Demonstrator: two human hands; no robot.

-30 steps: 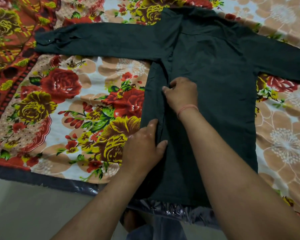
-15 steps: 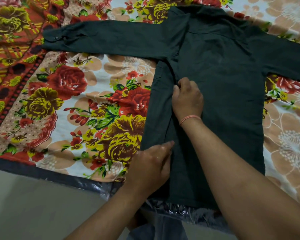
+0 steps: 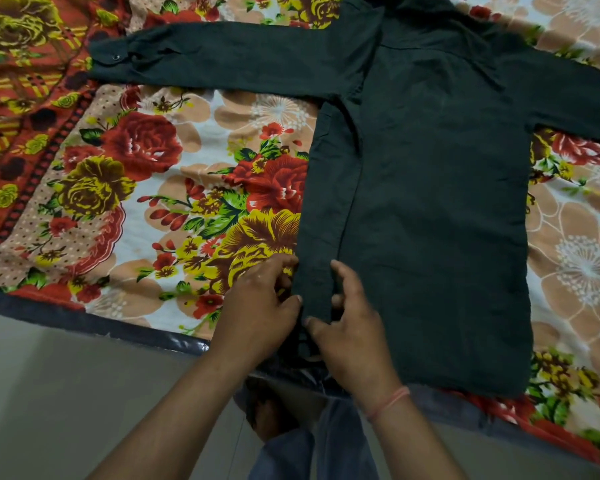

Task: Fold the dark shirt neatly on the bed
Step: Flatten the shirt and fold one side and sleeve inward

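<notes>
The dark shirt (image 3: 430, 202) lies flat on the bed, collar away from me. Its left sleeve (image 3: 222, 64) stretches out to the left, with a buttoned cuff at the end. The right sleeve (image 3: 586, 105) runs off the right edge of the view. A narrow strip along the shirt's left side (image 3: 326, 202) is folded inward over the body. My left hand (image 3: 260, 306) pinches the outer edge of that strip near the hem. My right hand (image 3: 354, 327), with a pink thread on the wrist, grips the strip's inner edge just beside it.
A floral bedsheet (image 3: 153, 202) with red and yellow roses covers the bed. The bed's dark front edge (image 3: 84, 323) runs along the grey floor (image 3: 49, 393). My jeans (image 3: 309, 452) and a foot (image 3: 271, 417) show below the hem.
Both hands have slid down the folded strip toward me, from the shirt's middle to the hem. The view has moved closer to the shirt.
</notes>
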